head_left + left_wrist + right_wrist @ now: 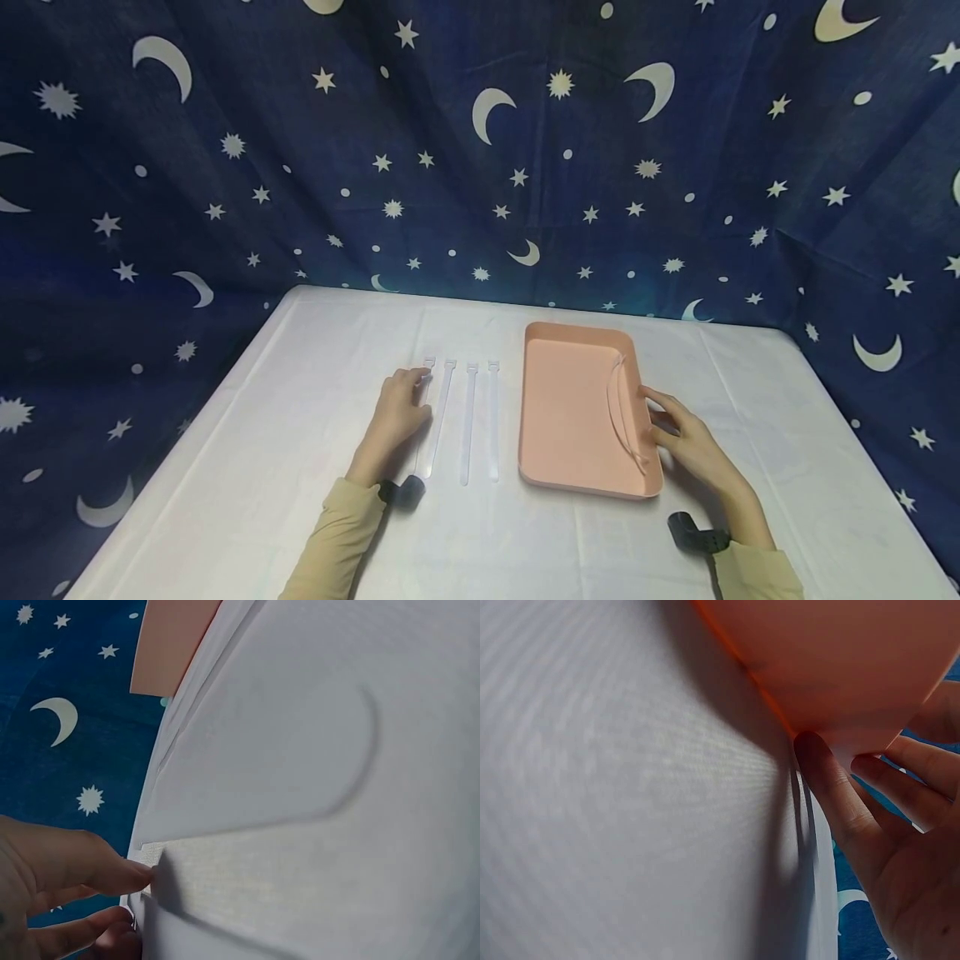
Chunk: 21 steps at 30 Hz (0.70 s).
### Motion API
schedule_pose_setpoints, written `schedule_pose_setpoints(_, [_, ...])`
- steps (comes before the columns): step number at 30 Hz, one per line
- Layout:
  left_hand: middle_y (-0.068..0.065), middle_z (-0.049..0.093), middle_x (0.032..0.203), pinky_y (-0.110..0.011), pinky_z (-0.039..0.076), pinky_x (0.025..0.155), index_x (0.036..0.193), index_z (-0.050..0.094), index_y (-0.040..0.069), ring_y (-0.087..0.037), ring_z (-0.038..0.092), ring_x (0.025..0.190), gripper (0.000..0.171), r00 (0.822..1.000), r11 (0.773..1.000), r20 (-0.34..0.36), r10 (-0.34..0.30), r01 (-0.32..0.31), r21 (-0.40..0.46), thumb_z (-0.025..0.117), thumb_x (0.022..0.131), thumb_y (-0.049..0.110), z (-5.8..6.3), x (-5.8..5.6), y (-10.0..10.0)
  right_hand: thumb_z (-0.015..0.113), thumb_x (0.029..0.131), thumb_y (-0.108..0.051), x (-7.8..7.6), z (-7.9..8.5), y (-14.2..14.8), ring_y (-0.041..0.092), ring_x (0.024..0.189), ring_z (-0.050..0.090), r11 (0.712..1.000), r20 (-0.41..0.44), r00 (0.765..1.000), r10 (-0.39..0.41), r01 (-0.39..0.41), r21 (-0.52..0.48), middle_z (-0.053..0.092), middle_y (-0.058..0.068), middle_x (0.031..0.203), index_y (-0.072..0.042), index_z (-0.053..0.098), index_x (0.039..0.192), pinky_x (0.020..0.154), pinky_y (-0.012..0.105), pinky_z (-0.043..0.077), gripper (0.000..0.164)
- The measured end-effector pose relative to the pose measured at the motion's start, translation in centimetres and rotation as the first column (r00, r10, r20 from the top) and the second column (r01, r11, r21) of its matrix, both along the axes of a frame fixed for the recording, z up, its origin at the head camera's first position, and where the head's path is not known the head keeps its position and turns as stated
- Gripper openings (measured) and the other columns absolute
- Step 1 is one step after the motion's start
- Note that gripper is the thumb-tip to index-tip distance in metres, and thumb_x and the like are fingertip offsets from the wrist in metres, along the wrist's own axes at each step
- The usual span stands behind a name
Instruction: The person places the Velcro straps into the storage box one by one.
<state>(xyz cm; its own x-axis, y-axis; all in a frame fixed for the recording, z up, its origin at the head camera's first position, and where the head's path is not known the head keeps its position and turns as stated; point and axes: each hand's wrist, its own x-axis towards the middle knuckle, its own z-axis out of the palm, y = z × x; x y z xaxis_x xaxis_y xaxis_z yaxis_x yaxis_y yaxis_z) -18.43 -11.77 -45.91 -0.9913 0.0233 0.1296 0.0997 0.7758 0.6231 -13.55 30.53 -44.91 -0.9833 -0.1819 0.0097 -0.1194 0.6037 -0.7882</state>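
Observation:
Several slim white straps with buckle-like heads lie in a row; one strap (470,425) is near the row's middle. My left hand (397,412) is over the leftmost strap, its fingertips at the head end and its thumb apart, lower down. Close up in the left wrist view, the thumb (124,874) touches the end of a pale strap (225,877). My right hand (693,442) rests at the right wall of a shallow pink tray (570,400). In the right wrist view, its thumb (829,784) is against the tray's outer wall, other fingers near the rim.
Inside the tray, along its right side, lies a thin, bent pink strap (617,408). A white cloth (300,433) covers the table. Behind and beside it hangs a dark blue curtain (442,108) with moons and stars.

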Motion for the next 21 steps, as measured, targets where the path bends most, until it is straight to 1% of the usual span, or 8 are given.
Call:
schedule_pose_setpoints(7, [-0.018,0.061,0.116,-0.042,0.051,0.084,0.130,0.056,0.003,-0.031,0.054,0.099,0.061,1.000,1.000,0.023,0.000,0.000,0.007,0.062,0.069,-0.006,0.07,-0.05,-0.16,0.056,0.094,-0.015,0.01,0.10,-0.01,0.053,0.131,0.039,1.000,0.002,1.000,0.000,0.000,0.008,0.031,0.024,0.153,-0.007,0.030,0.150,0.103,0.065,0.035,0.062])
schedule_pose_setpoints(11, [-0.019,0.061,0.115,-0.043,0.052,0.084,0.129,0.057,0.003,-0.031,0.055,0.099,0.061,1.000,1.000,0.022,0.004,-0.004,0.012,0.062,0.069,-0.006,0.02,-0.06,-0.27,0.056,0.094,-0.013,-0.02,0.06,-0.04,0.053,0.131,0.039,1.000,0.010,1.000,-0.004,0.004,0.005,0.030,0.024,0.153,-0.008,0.030,0.150,0.103,0.066,0.035,0.062])
schedule_pose_setpoints(21, [-0.020,0.062,0.110,-0.044,0.054,0.084,0.123,0.061,0.001,-0.032,0.060,0.097,0.051,0.999,0.999,0.020,0.036,-0.037,0.040,0.061,0.072,-0.007,0.30,-0.05,-0.31,0.056,0.094,-0.014,0.01,0.07,-0.12,0.052,0.130,0.041,1.000,0.006,1.000,-0.012,0.011,0.008,0.031,0.024,0.153,-0.007,0.031,0.150,0.103,0.066,0.035,0.061])
